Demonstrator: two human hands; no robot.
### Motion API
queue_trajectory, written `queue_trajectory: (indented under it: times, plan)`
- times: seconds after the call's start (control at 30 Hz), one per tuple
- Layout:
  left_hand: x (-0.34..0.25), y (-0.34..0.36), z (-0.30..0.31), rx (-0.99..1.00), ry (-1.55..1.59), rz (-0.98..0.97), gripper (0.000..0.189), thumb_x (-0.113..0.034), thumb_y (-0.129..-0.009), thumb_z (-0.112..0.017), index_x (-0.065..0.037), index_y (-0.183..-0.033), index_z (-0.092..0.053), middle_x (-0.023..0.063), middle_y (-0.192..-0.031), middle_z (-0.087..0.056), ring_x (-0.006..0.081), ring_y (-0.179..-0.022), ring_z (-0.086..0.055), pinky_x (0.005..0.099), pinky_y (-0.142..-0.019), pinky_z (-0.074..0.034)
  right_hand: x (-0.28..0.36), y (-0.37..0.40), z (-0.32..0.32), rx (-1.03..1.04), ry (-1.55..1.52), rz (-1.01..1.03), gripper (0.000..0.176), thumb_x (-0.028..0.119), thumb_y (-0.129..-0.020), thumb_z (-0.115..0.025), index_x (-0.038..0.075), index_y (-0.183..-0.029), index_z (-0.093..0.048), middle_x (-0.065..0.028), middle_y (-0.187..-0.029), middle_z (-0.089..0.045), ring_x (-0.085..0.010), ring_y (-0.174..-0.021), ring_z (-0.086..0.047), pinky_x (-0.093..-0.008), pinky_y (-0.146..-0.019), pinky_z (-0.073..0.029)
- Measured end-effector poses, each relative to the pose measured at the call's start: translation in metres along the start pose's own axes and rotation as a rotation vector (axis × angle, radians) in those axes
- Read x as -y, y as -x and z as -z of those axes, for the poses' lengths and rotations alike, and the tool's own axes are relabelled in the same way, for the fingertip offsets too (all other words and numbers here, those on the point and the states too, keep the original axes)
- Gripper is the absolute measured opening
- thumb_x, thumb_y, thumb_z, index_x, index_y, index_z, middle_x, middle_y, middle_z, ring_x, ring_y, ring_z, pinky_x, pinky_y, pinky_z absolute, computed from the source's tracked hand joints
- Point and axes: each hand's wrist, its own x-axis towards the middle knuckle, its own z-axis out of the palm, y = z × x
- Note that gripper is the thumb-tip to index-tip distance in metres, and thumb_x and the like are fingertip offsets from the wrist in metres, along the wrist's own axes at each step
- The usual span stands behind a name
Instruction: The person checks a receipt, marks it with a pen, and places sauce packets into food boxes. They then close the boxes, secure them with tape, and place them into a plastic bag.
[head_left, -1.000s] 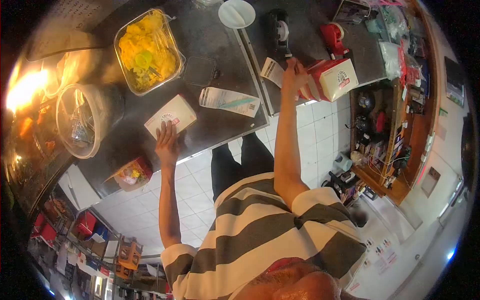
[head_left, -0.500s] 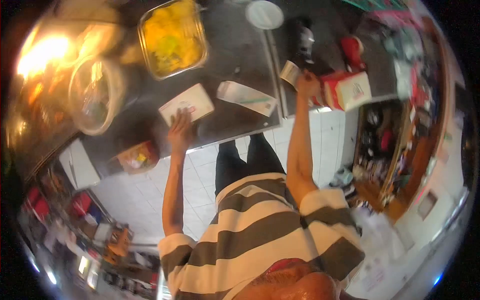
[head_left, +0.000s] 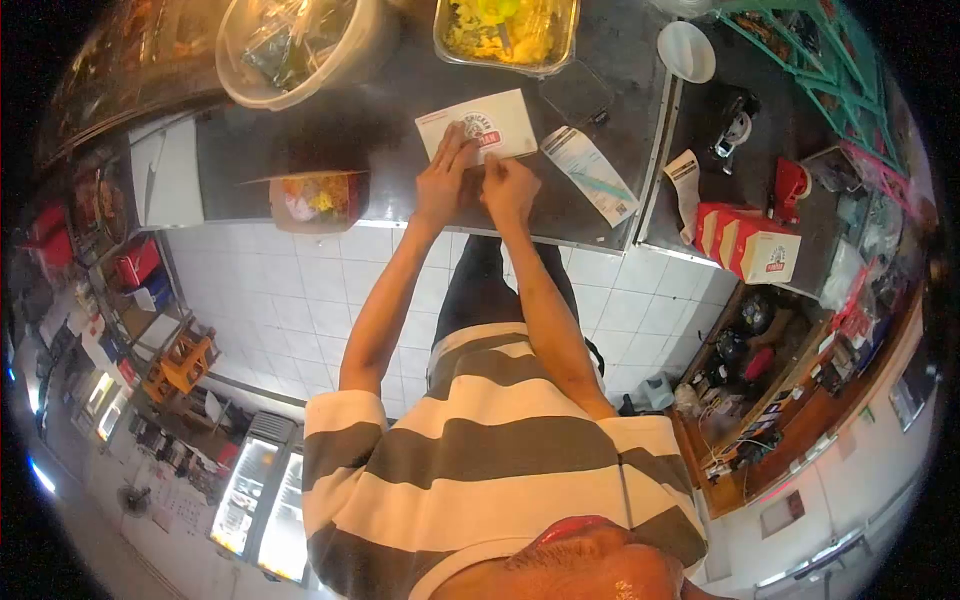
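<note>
A white cardboard food box (head_left: 500, 112) with a printed chicken logo lies closed on the dark counter. My left hand (head_left: 447, 182) rests on its left part, fingers stretched out over the lid. At the box's near edge is my right hand (head_left: 511, 192), its fingers curled together; whatever they may hold is hidden. Just right of the box lies a printed paper slip (head_left: 590, 175) with a pale green stripe across it. An open food box (head_left: 318, 200) with yellow and reddish contents sits at the counter's front edge, left of my hands.
A clear tray (head_left: 508, 40) of yellow food and a round plastic tub (head_left: 290, 50) stand at the back. On the right are several red-and-white boxes (head_left: 745, 245), a curled paper slip (head_left: 684, 190), a black-and-silver device (head_left: 737, 128) and a white bowl (head_left: 686, 53).
My right hand has moved left from beside the red boxes to the near edge of the white box. My left hand stays on that box. The view has shifted.
</note>
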Motion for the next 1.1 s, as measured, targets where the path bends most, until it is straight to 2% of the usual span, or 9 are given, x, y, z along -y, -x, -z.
queue_trajectory:
  times: [0.17, 0.23, 0.3, 0.37, 0.53, 0.63, 0.77, 0.87, 1.1]
  plan:
    - [-0.008, -0.007, 0.013, 0.064, 0.04, 0.059, 0.051, -0.005, -0.079, -0.068, -0.012, -0.128, -0.057, 0.0107, -0.15, -0.048, 0.0266, -0.14, -0.045, 0.0373, -0.091, -0.057, -0.008, 0.007, 0.012, 0.163, -0.214, -0.255, 0.026, 0.025, -0.094, -0.067, 0.002, -0.086, -0.074, -0.0148, -0.069, -0.07, -0.0239, -0.052, -0.066, -0.0391, -0.063, -0.054]
    - [-0.007, -0.008, 0.017, 0.094, 0.076, 0.058, 0.052, -0.006, -0.078, -0.067, -0.012, -0.129, -0.057, 0.0103, -0.149, -0.049, 0.0268, -0.14, -0.046, 0.038, -0.095, -0.055, -0.033, 0.002, -0.002, 0.168, -0.169, -0.236, 0.024, 0.025, -0.09, -0.072, 0.001, -0.09, -0.074, -0.0147, -0.072, -0.071, -0.0268, -0.055, -0.068, -0.0407, -0.06, -0.054]
    - [-0.008, -0.01, 0.016, 0.088, 0.098, 0.081, 0.053, -0.006, -0.077, -0.067, -0.012, -0.129, -0.056, 0.0103, -0.149, -0.049, 0.0269, -0.139, -0.046, 0.0387, -0.096, -0.055, -0.051, -0.004, -0.011, -0.087, 0.1, 0.216, 0.026, 0.027, -0.087, -0.075, 0.001, -0.09, -0.074, -0.0169, -0.075, -0.072, -0.0312, -0.057, -0.069, -0.0428, -0.059, -0.055]
    - [-0.011, -0.006, 0.024, 0.159, 0.132, 0.162, 0.059, -0.007, -0.075, -0.068, -0.01, -0.132, -0.054, 0.0121, -0.15, -0.048, 0.0299, -0.138, -0.047, 0.0405, -0.102, -0.051, -0.068, -0.012, -0.015, 0.03, 0.17, 0.055, 0.04, 0.038, -0.082, -0.079, -0.002, -0.086, -0.073, -0.0204, -0.07, -0.07, -0.039, -0.067, -0.07, -0.0475, -0.067, -0.055]
    - [-0.01, 0.032, 0.065, -0.179, 0.277, 0.098, 0.043, -0.004, -0.073, -0.072, -0.005, -0.116, -0.066, 0.0168, -0.127, -0.065, 0.0369, -0.122, -0.06, 0.0469, -0.106, -0.046, -0.018, 0.004, -0.002, 0.595, 0.289, -0.149, 0.038, 0.035, -0.082, -0.077, -0.002, -0.081, -0.071, -0.0207, -0.07, -0.069, -0.0331, -0.068, -0.072, -0.0459, -0.067, -0.054]
    - [0.038, 0.089, 0.123, -0.679, 0.117, 0.58, 0.031, -0.001, -0.079, -0.072, -0.005, -0.11, -0.07, 0.0102, -0.113, -0.072, 0.027, -0.109, -0.066, 0.0405, -0.094, -0.051, 0.054, 0.044, -0.043, 0.62, 0.132, 0.09, 0.042, 0.037, -0.082, -0.077, -0.004, -0.085, -0.072, -0.0213, -0.074, -0.071, -0.0303, -0.07, -0.073, -0.0409, -0.068, -0.057]
    - [0.177, 0.141, 0.19, -0.741, -0.488, 0.554, 0.028, -0.016, -0.09, -0.07, 0.003, -0.11, -0.069, 0.0135, -0.105, -0.074, 0.0304, -0.099, -0.069, 0.0388, -0.09, -0.053, 0.087, 0.07, -0.138, 0.611, -0.041, 0.183, 0.045, 0.039, -0.079, -0.078, -0.002, -0.094, -0.071, -0.0208, -0.076, -0.07, -0.0338, -0.074, -0.072, -0.0433, -0.071, -0.056]
    - [0.249, 0.181, 0.191, -0.252, -0.12, 0.863, 0.023, -0.021, -0.09, -0.063, -0.003, -0.102, -0.071, 0.0243, -0.09, -0.07, 0.0422, -0.084, -0.067, 0.046, -0.074, -0.053, 0.067, 0.073, -0.184, 0.519, -0.023, 0.281, 0.038, 0.031, -0.077, -0.077, -0.004, -0.086, -0.066, -0.0241, -0.076, -0.069, -0.0387, -0.074, -0.07, -0.0459, -0.071, -0.056]
    - [0.113, 0.155, 0.151, -0.209, -0.234, 0.741, 0.021, -0.017, -0.094, -0.058, -0.001, -0.083, -0.067, 0.0243, -0.077, -0.066, 0.0419, -0.071, -0.066, 0.044, -0.061, -0.051, 0.071, 0.039, -0.077, 0.518, 0.292, 0.477, 0.024, 0.018, -0.079, -0.069, -0.004, -0.086, -0.064, -0.0271, -0.077, -0.067, -0.0446, -0.075, -0.067, -0.0506, -0.069, -0.053]
